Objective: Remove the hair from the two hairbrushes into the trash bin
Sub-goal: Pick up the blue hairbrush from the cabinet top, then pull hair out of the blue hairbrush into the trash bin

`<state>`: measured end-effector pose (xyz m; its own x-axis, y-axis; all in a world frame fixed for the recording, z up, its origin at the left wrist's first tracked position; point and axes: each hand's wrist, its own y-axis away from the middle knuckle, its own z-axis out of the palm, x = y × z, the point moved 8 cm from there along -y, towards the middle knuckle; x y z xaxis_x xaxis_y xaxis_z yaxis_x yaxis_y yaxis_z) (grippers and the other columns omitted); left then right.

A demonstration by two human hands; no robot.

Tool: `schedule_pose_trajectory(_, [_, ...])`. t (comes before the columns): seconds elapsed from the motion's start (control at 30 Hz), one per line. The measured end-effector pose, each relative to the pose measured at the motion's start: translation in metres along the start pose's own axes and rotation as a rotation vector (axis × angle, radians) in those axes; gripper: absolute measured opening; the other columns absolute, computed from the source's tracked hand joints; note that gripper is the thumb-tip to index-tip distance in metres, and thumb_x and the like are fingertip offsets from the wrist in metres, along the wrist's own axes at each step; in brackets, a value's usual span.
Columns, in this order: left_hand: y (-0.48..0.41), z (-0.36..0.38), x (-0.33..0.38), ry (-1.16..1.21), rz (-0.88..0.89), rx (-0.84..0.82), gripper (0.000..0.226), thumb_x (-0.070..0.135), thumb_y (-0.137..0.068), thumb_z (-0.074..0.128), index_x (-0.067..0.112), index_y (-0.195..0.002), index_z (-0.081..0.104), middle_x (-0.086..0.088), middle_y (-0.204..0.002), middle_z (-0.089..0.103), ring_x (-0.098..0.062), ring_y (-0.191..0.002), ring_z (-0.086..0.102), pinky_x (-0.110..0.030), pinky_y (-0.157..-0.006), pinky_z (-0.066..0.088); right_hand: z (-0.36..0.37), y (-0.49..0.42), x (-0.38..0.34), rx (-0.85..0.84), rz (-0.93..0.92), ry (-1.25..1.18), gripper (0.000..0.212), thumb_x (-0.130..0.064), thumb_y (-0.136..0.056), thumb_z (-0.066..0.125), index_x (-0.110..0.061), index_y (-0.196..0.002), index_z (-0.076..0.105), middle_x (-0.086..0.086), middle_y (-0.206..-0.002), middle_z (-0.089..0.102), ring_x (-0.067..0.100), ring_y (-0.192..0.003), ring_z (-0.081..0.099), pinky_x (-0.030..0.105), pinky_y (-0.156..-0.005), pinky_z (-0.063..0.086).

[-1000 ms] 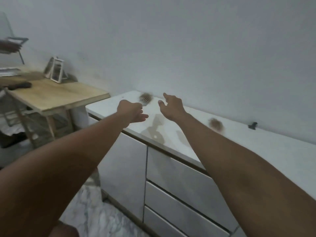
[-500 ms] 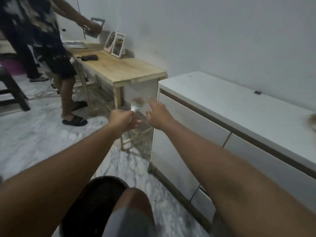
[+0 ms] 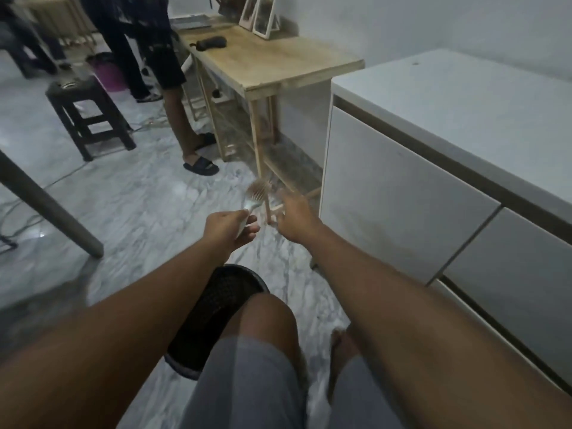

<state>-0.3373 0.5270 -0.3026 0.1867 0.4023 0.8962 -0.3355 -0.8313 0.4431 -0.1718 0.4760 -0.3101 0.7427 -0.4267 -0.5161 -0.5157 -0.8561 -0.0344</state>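
Observation:
My left hand [image 3: 228, 226] grips the white handle of a hairbrush [image 3: 257, 193], whose head points up and away and carries a tuft of brownish hair. My right hand [image 3: 294, 218] hovers just right of the brush head, fingers spread, holding nothing. A black mesh trash bin [image 3: 213, 308] stands on the floor below my arms, partly hidden by my left knee. The second hairbrush is out of view.
A white drawer cabinet [image 3: 433, 168] runs along the right. A wooden table [image 3: 278, 66] with picture frames stands behind it. A person [image 3: 161, 57] stands beside the table, near a dark stool [image 3: 86, 113]. A grey table leg [image 3: 46, 205] slants at left. The floor is marble.
My left hand picked the brush off the cabinet top and brought it down over the floor. My view swung left and down, bringing the bin below my arms.

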Motion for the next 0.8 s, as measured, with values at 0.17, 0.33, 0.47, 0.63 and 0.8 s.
schedule_pose_trajectory(0.17, [0.000,-0.015,-0.009,0.012,-0.043,0.098,0.022,0.016,-0.098,0.062,-0.004,-0.106,0.065,-0.009,-0.100,0.074,-0.016,-0.071,0.070,-0.024,-0.052,0.055,0.021,-0.008,0.006,-0.083,-0.042,-0.058,0.050,-0.027,-0.097,0.051,-0.012,-0.143,0.040,0.019,-0.136,0.052,0.037,-0.127,0.051,0.045,-0.098,0.050])
schedule_pose_trajectory(0.33, [-0.004,-0.033,-0.018,0.038,-0.067,0.149,0.023,0.019,-0.100,0.059,-0.001,-0.112,0.063,-0.008,-0.106,0.073,-0.016,-0.067,0.060,-0.028,-0.060,0.051,0.047,-0.008,-0.008,-0.179,-0.094,-0.091,0.058,-0.028,-0.101,0.045,-0.009,-0.153,0.026,0.016,-0.153,0.038,0.034,-0.142,0.035,0.045,-0.112,0.038])
schedule_pose_trajectory(0.47, [-0.008,-0.060,-0.049,0.064,-0.118,0.209,0.023,0.017,-0.099,0.060,-0.001,-0.114,0.060,-0.010,-0.107,0.076,-0.014,-0.057,0.050,-0.028,-0.052,0.049,0.080,-0.004,-0.021,-0.218,-0.135,-0.131,0.060,-0.029,-0.100,0.048,-0.009,-0.153,0.028,0.016,-0.153,0.039,0.032,-0.140,0.039,0.042,-0.112,0.039])
schedule_pose_trajectory(0.63, [-0.009,-0.100,-0.113,0.143,-0.225,0.247,0.023,0.018,-0.100,0.059,0.003,-0.116,0.060,-0.007,-0.105,0.077,-0.013,-0.058,0.050,-0.028,-0.054,0.048,0.133,0.014,-0.042,-0.311,-0.173,-0.092,0.057,-0.027,-0.099,0.049,-0.008,-0.149,0.032,0.017,-0.146,0.044,0.035,-0.136,0.042,0.047,-0.107,0.044])
schedule_pose_trajectory(0.8, [-0.018,-0.139,-0.187,0.250,-0.328,0.239,0.009,0.018,-0.102,0.055,0.011,-0.106,0.059,-0.005,-0.106,0.075,-0.014,-0.053,0.044,-0.030,-0.054,0.045,0.203,0.036,-0.056,-0.421,-0.155,-0.046,0.058,-0.026,-0.096,0.053,-0.011,-0.150,0.035,0.015,-0.147,0.046,0.032,-0.136,0.044,0.043,-0.110,0.043])
